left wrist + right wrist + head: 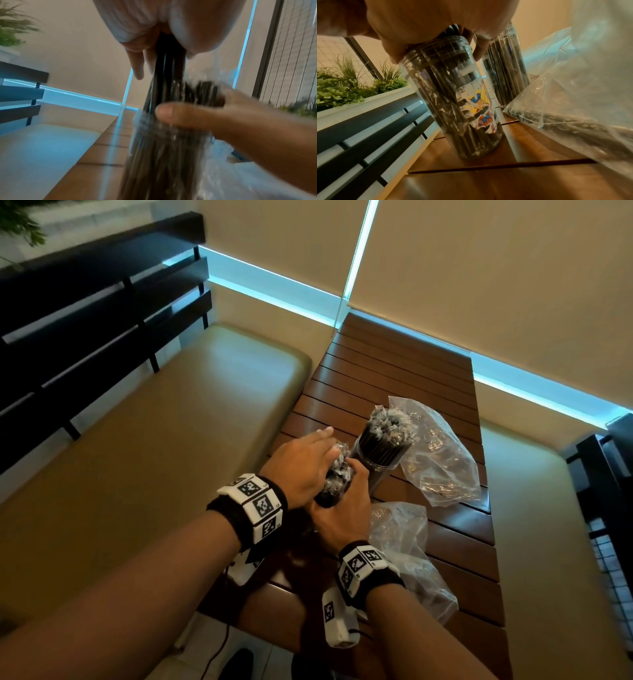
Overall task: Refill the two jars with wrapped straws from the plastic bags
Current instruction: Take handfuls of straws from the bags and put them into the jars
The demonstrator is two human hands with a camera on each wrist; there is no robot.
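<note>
The near clear jar (330, 491) (458, 101), with a torn cartoon label, stands by the left edge of the wooden slat table (394, 364). It is packed with black wrapped straws (339, 460) (164, 67). My right hand (342, 508) grips the jar round its neck, thumb (171, 115) across the front. My left hand (308, 463) lies over the straw tops; the straws pass between its fingers (135, 65) and thumb. Behind stands the far jar (383, 446) (506, 75), full of straws. One plastic bag (442, 453) lies past it and another bag (411, 559) (573, 94) is by my right wrist.
Beige cushioned benches run along both sides of the table, left bench (137, 457) and right bench (541, 508). A dark slatted backrest (85, 320) rises behind the left one. A planter with green plants (351, 83) sits beyond the rail. Blinds close off the table's far end.
</note>
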